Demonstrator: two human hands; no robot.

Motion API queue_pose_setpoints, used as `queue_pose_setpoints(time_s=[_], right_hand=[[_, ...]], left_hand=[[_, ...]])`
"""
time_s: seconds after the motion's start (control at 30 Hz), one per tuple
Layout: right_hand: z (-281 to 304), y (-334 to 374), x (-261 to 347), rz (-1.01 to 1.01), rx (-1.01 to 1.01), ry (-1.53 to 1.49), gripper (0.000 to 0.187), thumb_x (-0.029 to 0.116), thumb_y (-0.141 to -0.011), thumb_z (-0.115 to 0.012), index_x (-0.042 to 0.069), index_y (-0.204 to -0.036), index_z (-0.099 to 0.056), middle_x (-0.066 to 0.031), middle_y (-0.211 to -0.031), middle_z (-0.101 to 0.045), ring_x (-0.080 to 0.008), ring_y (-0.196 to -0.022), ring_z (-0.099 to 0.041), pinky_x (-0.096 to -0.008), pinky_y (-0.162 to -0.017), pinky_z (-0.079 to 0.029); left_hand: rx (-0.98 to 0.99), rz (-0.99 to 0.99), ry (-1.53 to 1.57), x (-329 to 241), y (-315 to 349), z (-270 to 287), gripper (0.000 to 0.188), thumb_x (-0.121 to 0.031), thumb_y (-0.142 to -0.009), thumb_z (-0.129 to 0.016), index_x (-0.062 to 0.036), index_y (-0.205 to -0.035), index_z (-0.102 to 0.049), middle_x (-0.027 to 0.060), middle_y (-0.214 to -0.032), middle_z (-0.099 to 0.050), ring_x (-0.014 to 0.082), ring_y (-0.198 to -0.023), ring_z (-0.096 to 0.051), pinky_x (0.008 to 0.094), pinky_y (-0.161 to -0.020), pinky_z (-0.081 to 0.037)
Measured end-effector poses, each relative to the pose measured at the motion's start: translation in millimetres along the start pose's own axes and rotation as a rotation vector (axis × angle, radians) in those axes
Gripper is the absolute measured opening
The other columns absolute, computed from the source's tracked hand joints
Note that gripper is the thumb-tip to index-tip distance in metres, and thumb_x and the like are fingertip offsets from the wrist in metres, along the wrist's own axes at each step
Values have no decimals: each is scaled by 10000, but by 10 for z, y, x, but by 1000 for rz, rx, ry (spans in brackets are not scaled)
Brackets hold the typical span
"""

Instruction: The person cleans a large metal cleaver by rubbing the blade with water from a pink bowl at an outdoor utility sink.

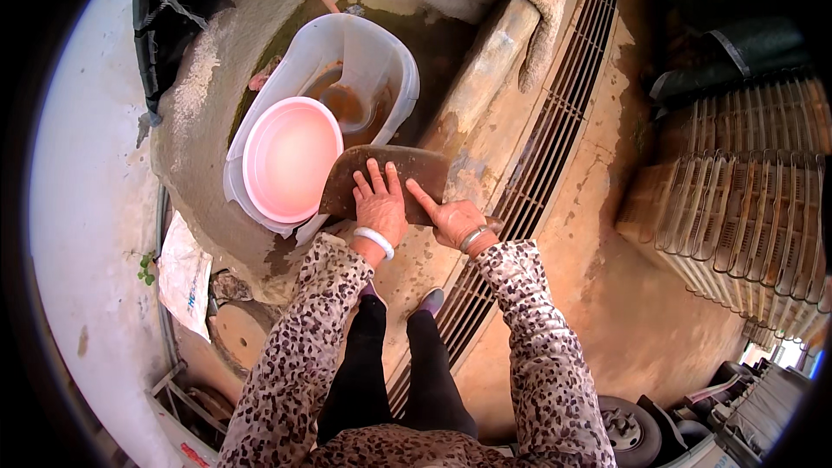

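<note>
Through the head view, I have the cleaver at the near end of the trough, lying flat, just right of the pink bowl. My left hand is spread wide with its fingers flat on the blade, pressing rather than gripping. My right hand is curled round the handle, index finger stretched out along the blade.

I judge the work on the blade to be under way, since both hands bear on it. The blade looks dark and dull on its upper face; its underside and whatever it rests on are hidden from me, so I cannot tell how much is done. What I can say is left is letting go: the cleaver is not yet set down. The bowl sits in the clear tub, farther into the trough.

As for writing, the white sack at left carries small blue print, and a red mark shows on a pale surface at the near left. I can make out neither well enough. I find no marking on the cleaver's visible face.
</note>
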State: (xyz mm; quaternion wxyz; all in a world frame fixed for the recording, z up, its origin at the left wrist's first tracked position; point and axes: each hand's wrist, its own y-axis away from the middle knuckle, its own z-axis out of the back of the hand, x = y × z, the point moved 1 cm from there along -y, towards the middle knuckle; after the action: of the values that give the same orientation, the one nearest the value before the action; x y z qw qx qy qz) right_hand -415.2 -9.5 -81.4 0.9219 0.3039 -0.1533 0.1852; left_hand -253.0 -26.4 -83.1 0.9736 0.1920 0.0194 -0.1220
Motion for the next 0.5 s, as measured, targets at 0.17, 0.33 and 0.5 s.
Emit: queue_pose_setpoints(time_s=[0.17, 0.33, 0.5], right_hand=[[-99, 180, -122, 70, 28, 36, 1125, 56, -721, -689, 315, -1579, -9, -186, -833, -705, -336, -749, -700, -430, -656, -558], [203, -112, -141, 10, -96, 27, 1060, 85, -765, -667, 270, -1582, -18, -175, -858, -711, -341, -759, -700, -430, -636, -550], [-457, 319, 6, 25, 18, -64, 1095, 49, -739, -644, 322, -1579, 3, -187, -857, -708, -331, -751, -700, -423, -644, -547]], left_hand=[[154, 124, 90, -227, 169, -105, 856, -115, -843, -625, 27, -1541, -150, 354, -1570, -98, 608, -1380, -222, 607, -1120, -276], [-112, 13, 0, -68, -246, 131, 898, -75, -766, -672, 26, -1520, -194, 324, -1560, -189, 554, -1374, -292, 574, -1100, -326], [59, 61, 16, -186, 356, -348, 991, -121, -744, -717, 29, -1536, -140, 359, -1566, -87, 606, -1380, -220, 602, -1109, -298]])
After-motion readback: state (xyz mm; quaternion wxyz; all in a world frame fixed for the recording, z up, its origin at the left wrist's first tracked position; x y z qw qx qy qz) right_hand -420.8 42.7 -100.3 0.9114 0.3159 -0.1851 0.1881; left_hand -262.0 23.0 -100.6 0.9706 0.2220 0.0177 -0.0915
